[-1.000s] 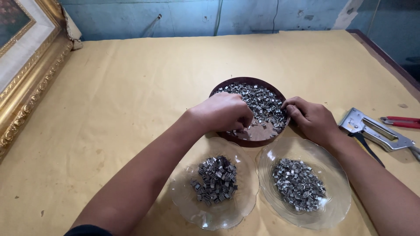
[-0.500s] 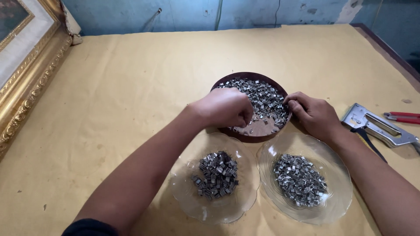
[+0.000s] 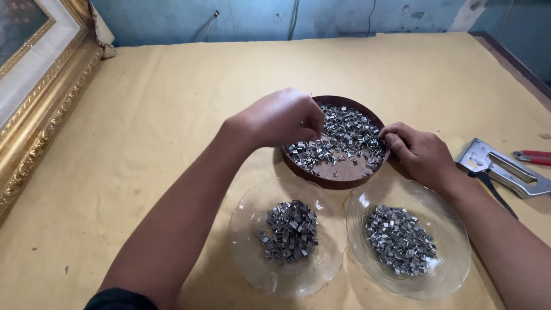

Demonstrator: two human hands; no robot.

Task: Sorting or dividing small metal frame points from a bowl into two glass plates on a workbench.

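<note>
A round brown bowl [image 3: 321, 177] holds a heap of small metal clips [image 3: 344, 135]. My left hand [image 3: 281, 117] hovers over the bowl's left side, fingers pinched together on a small clip. At the bowl's right rim rests my right hand [image 3: 422, 155], fingertips curled into the clips there; whether it holds one is hidden. In front of the bowl stand two clear glass plates: the left glass plate [image 3: 247, 241] carries a small pile of clips [image 3: 288, 231], and the right glass plate [image 3: 453, 264] carries another pile [image 3: 400, 239].
A metal staple gun [image 3: 499, 167] lies right of my right hand, with red-handled pliers [image 3: 534, 156] beyond it. A gilded picture frame [image 3: 34, 109] leans along the left edge. Yellow-brown paper [image 3: 172, 103] covers the table; a blue wall runs behind.
My left hand has lifted slightly and drawn left off the middle of the bowl, fingers now pinched. My right hand stays at the bowl's right rim.
</note>
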